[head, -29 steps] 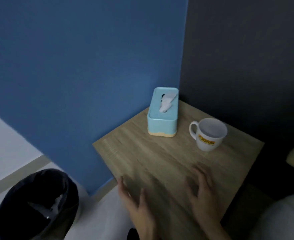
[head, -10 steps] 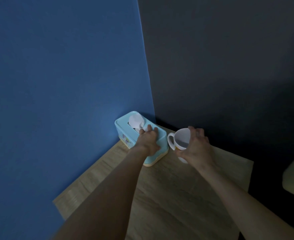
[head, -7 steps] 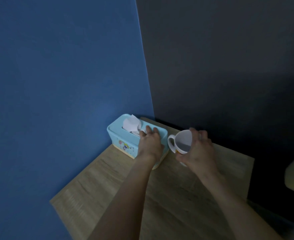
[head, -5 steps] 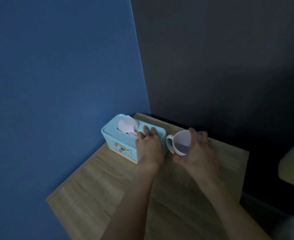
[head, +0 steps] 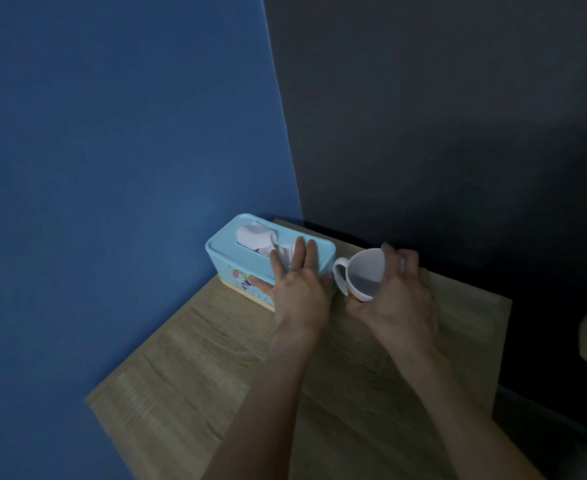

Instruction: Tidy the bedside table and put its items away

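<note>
Head view: light-blue rectangular plastic tissue box (head: pixel 236 259) sits at wooden bedside table's (head: pixel 215 375) back corner, long axis left-right; left hand (head: pixel 300 292) clamps its right end. Right hand (head: pixel 401 301) grips tilted white ceramic mug (head: pixel 364 271), handle pointing left.

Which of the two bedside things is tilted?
The white ceramic mug, tilted in the right hand; the light blue tissue box sits flat.
</note>
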A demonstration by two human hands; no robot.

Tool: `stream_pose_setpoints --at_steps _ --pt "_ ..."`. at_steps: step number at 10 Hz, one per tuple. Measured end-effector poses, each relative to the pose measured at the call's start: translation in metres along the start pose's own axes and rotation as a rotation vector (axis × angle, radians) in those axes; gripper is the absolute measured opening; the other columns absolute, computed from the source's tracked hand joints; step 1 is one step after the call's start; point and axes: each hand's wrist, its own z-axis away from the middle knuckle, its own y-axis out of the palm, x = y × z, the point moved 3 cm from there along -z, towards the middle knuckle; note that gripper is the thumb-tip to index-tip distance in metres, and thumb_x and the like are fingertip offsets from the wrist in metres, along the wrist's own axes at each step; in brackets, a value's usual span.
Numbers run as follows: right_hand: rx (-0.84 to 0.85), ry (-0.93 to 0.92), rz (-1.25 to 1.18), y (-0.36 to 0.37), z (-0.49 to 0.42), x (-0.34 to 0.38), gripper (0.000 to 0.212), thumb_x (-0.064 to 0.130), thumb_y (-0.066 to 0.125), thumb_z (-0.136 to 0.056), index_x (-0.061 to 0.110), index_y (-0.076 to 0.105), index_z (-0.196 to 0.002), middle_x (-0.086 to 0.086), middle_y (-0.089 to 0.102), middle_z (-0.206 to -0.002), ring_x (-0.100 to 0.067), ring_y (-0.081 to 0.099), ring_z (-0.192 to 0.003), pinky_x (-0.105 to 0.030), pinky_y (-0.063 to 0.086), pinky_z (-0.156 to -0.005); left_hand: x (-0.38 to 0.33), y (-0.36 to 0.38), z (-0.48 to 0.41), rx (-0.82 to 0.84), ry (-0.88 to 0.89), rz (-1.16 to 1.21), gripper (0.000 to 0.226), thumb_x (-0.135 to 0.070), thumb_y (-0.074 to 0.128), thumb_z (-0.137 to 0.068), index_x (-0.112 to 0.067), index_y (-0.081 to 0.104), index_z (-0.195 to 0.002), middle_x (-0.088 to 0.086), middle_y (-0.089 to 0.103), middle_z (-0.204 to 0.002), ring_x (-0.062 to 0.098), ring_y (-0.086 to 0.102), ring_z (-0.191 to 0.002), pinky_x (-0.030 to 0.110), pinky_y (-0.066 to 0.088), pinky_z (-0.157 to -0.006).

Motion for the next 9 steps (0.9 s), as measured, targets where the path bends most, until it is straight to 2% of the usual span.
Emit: stream_pose_setpoints --at_steps 1,3,4,5,6,7,8,9 --pt "-0.017 0.012 0.006 0.008 -0.017 0.002 0.093 0.043 0.073 -0.065 0.016 0.027 -0.14 -0.007 0.034 -0.135 -0.026 0.041 -0.115 -0.035 0.044 -0.082 0.003 0.012 -0.027 -0.025 -0.003 0.007 0.058 -0.033 0.038 -0.098 -0.024 0.012 -0.149 -0.007 0.009 -0.159 0.037 0.005 -0.145 0.078 0.01 -0.102" --pt "-0.062 0.008 -0.001 0.02 -0.04 0.005 0.092 0.044 0.074 -0.063 0.013 0.031 -0.139 -0.009 0.037 -0.133 -0.03 0.043 -0.111 -0.038 0.045 -0.082 0.006 0.031 -0.069 -0.056 0.061 -0.081 0.06 -0.037 0.034 -0.096 -0.015 0.013 -0.148 0.005 0.014 -0.158 0.036 0.019 -0.142 0.062 0.018 -0.111" --pt "-0.065 0.024 0.0 0.021 -0.044 0.005 0.092 0.043 0.074 -0.063 0.013 0.031 -0.138 -0.009 0.038 -0.132 -0.03 0.043 -0.111 -0.038 0.045 -0.081 0.006 0.032 -0.074 -0.04 0.042 -0.065 0.063 -0.042 0.031 -0.095 -0.014 0.012 -0.148 0.006 0.013 -0.158 0.035 0.016 -0.143 0.062 0.018 -0.111" --pt "-0.047 0.02 0.001 0.019 -0.042 0.007 0.094 0.043 0.074 -0.063 0.013 0.029 -0.139 -0.009 0.037 -0.133 -0.03 0.043 -0.111 -0.039 0.045 -0.081 0.005 0.023 -0.071 0.052 0.036 0.025 0.069 -0.049 0.029 -0.093 -0.016 0.009 -0.149 0.004 0.005 -0.16 0.029 0.001 -0.147 0.063 0.007 -0.113" --pt "0.006 0.015 0.001 0.013 -0.041 0.009 0.098 0.045 0.073 -0.063 0.013 0.025 -0.142 -0.01 0.034 -0.137 -0.03 0.04 -0.115 -0.04 0.044 -0.084 0.002 0.004 -0.061 0.17 -0.009 0.176 0.069 -0.049 0.034 -0.093 -0.023 0.007 -0.15 -0.004 -0.007 -0.16 0.027 -0.017 -0.146 0.067 -0.004 -0.111" --pt "0.116 0.076 -0.032 0.001 -0.038 0.013 0.111 0.061 0.069 -0.061 0.023 0.009 -0.145 -0.009 0.017 -0.15 -0.033 0.025 -0.133 -0.051 0.033 -0.099 0.001 -0.025 -0.035 0.135 -0.016 0.318 0.068 -0.043 0.046 -0.092 -0.027 0.015 -0.15 -0.007 -0.012 -0.16 0.025 -0.023 -0.144 0.066 -0.01 -0.108" --pt "0.021 0.043 -0.016 -0.014 -0.021 0.017 0.109 0.068 0.064 -0.062 0.025 0.008 -0.146 -0.009 0.012 -0.154 -0.032 0.016 -0.139 -0.054 0.025 -0.105 0.001 -0.04 -0.01 0.034 0.024 0.306 0.059 -0.037 0.049 -0.091 -0.025 0.027 -0.145 -0.004 -0.003 -0.161 0.023 -0.018 -0.146 0.062 -0.009 -0.11" --pt "-0.213 -0.148 -0.174 -0.038 0.017 0.03 0.085 0.05 0.069 -0.069 0.014 0.035 -0.138 -0.014 0.03 -0.147 -0.032 0.027 -0.133 -0.05 0.033 -0.104 0.001 -0.06 0.032 -0.067 0.136 0.38 0.045 -0.023 0.053 -0.091 -0.018 0.046 -0.135 0.003 0.022 -0.157 0.021 0.003 -0.148 0.048 0.003 -0.118"
